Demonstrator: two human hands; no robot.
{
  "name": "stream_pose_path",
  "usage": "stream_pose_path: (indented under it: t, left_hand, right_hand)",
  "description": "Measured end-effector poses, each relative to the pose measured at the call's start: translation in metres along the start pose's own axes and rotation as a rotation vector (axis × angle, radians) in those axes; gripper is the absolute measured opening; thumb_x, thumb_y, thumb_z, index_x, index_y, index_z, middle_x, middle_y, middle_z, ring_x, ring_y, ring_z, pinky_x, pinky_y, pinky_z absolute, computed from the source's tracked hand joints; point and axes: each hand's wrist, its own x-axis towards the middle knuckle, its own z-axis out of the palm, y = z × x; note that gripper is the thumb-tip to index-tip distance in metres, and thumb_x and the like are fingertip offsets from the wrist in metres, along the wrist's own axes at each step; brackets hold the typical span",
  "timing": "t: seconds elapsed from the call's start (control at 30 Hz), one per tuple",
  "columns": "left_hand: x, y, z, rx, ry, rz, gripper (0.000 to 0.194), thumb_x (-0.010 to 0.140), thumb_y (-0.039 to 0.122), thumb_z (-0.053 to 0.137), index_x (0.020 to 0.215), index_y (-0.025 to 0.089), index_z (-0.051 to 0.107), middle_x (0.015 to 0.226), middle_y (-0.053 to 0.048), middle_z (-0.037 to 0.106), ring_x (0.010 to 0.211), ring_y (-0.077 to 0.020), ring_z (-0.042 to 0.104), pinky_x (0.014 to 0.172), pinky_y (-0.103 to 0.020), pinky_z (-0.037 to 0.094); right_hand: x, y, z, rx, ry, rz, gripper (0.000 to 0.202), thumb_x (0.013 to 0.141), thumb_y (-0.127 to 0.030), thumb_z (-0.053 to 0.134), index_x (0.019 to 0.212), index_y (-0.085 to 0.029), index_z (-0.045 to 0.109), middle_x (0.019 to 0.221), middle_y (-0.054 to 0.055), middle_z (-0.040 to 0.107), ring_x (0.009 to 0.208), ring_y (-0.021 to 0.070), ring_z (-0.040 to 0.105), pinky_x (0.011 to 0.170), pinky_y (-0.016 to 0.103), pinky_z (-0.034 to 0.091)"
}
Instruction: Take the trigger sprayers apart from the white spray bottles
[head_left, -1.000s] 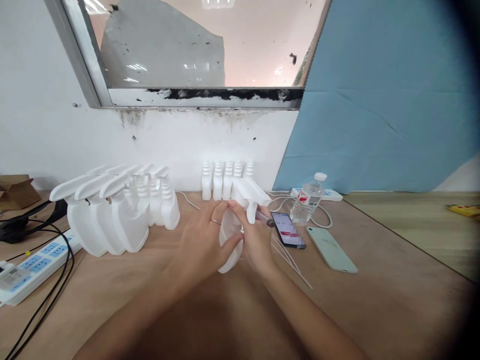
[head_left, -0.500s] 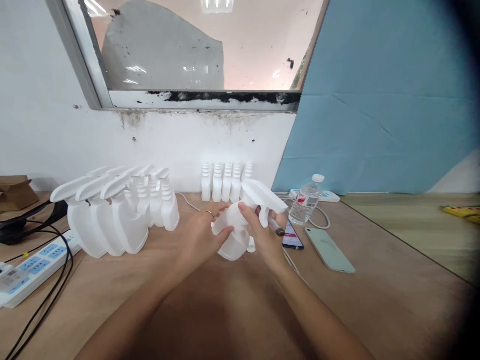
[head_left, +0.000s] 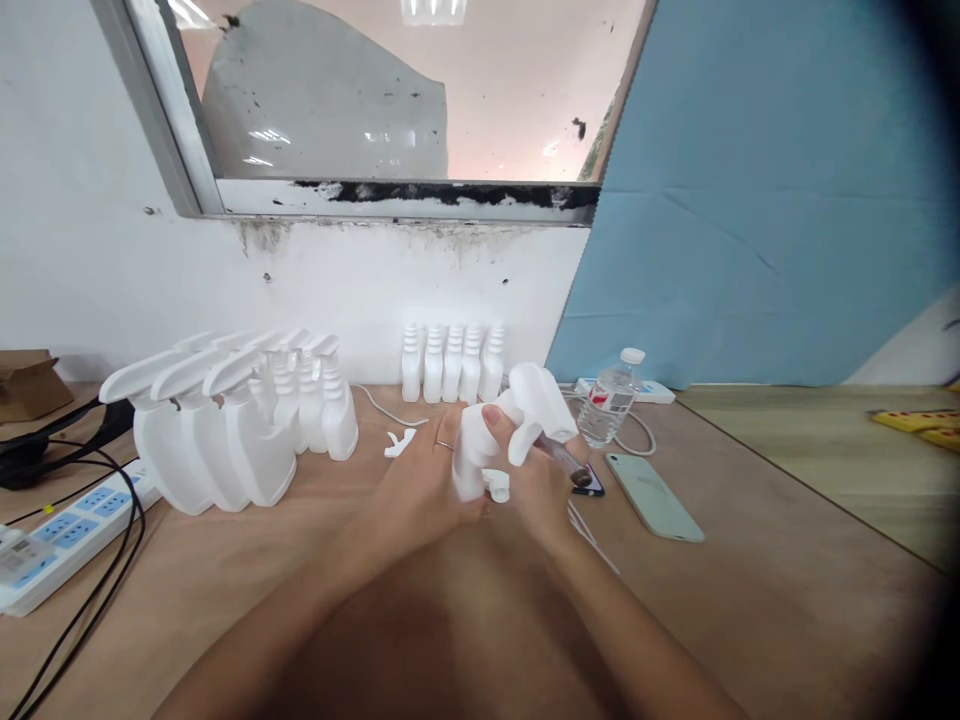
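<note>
A milky bottle (head_left: 469, 472) is held tilted over the middle of the worktop (head_left: 757, 600), well in from its left and right edges. It is gripped by the left hand (head_left: 420, 475), with the fingers wrapped narrowly around its side. A white spray head (head_left: 544, 400) is held in the fingers of the right hand (head_left: 541, 492), and a thin tube (head_left: 564, 460) with a dark end is caught among them too; whether head and bottle are joined cannot be told.

If the right grip were loosened, the tube could be dropped, since two things are shared by one hand. The bottle might be slipped or squeezed out of shape, its wall looking thin and smooth. The small white cap (head_left: 496, 487) just below the hands and the forked white piece (head_left: 400, 442) beside the left hand could be knocked away by a sleeveless forearm.

Cloudy, matt plastic is seen in the bottle, smoother white plastic in the curved head. Five ribbed-neck bottles (head_left: 453, 368) are lined up along the back edge; a flat pale green phone (head_left: 655, 497) is laid near the right edge.
</note>
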Motion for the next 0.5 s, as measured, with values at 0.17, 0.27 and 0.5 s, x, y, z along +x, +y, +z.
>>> stream_pose_path:
  t: [0.17, 0.27, 0.5]
  left_hand:
    - [0.003, 0.014, -0.031, -0.068, -0.287, -0.157, 0.091, 0.059, 0.027, 0.078, 0.139, 0.028, 0.034, 0.114, -0.005, 0.061, 0.094, -0.0260, 0.062, 0.071, -0.032, 0.050]
    - [0.005, 0.012, -0.036, -0.086, -0.257, -0.174, 0.090, 0.060, 0.029, 0.077, 0.140, 0.030, 0.034, 0.119, -0.005, 0.058, 0.102, -0.0268, 0.059, 0.080, -0.035, 0.049]
    - [0.006, 0.002, -0.031, -0.176, -0.259, -0.153, 0.090, 0.060, 0.030, 0.077, 0.140, 0.030, 0.035, 0.126, -0.007, 0.055, 0.109, -0.0281, 0.056, 0.089, -0.042, 0.047]
  right_hand:
    - [0.007, 0.011, -0.006, 0.178, -0.235, 0.027, 0.028, 0.072, -0.044, 0.069, 0.074, -0.019, 0.057, 0.067, -0.001, 0.057, 0.062, 0.0146, 0.053, 0.058, 0.027, 0.045]
    - [0.013, 0.012, -0.005, 0.267, -0.380, 0.075, 0.028, 0.069, -0.041, 0.072, 0.076, -0.018, 0.058, 0.071, 0.000, 0.058, 0.065, 0.0144, 0.055, 0.061, 0.027, 0.047]
    - [0.017, 0.017, -0.002, 0.351, -0.314, 0.084, 0.027, 0.066, -0.036, 0.076, 0.078, -0.020, 0.059, 0.072, -0.002, 0.058, 0.064, 0.0129, 0.055, 0.059, 0.025, 0.045]
